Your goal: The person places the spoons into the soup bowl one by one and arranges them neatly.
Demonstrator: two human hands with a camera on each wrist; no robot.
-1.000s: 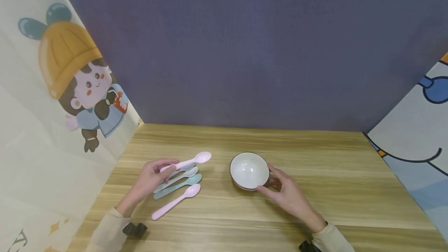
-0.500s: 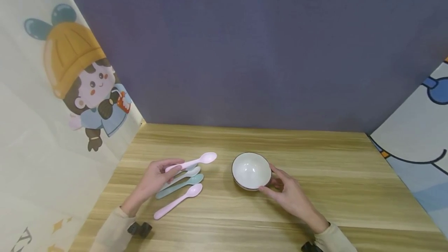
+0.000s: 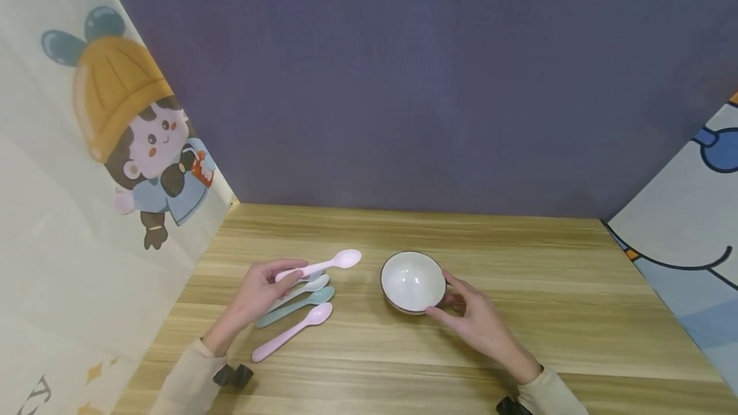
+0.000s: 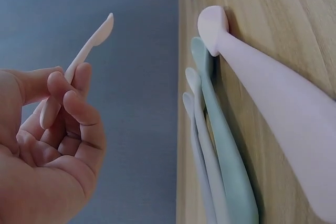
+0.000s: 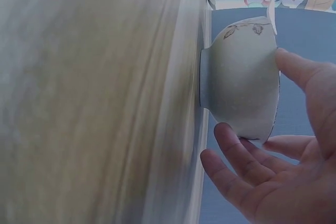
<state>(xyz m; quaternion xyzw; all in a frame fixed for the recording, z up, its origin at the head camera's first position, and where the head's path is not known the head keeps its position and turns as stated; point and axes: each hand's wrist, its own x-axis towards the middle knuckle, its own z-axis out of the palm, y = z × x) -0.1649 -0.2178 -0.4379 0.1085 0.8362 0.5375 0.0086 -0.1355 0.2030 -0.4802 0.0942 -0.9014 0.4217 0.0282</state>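
My left hand [image 3: 259, 290] pinches a pale pink spoon [image 3: 347, 259] by its handle between thumb and fingers. In the left wrist view this spoon is raised off the table, its bowl end pointing up and away. Below the hand lie a pale blue-grey spoon [image 4: 193, 129], a white spoon [image 3: 317, 283], a teal spoon [image 3: 321, 295] and another pink spoon [image 3: 318, 314]. To the right stands a white bowl [image 3: 412, 280] with a dark rim, upright on the table. My right hand [image 3: 475, 322] holds its right side, thumb at the rim and fingers around the outer wall.
The wood-grain table [image 3: 519, 274] ends at a dark blue-grey panel [image 3: 403, 82] at the back. A light wall with a cartoon figure [image 3: 152, 133] borders the left side, and a printed panel [image 3: 686, 229] borders the right.
My left hand has shifted slightly right with the pink spoon, closer to the bowl. The right hand and bowl stay in place; the view has turned a little.
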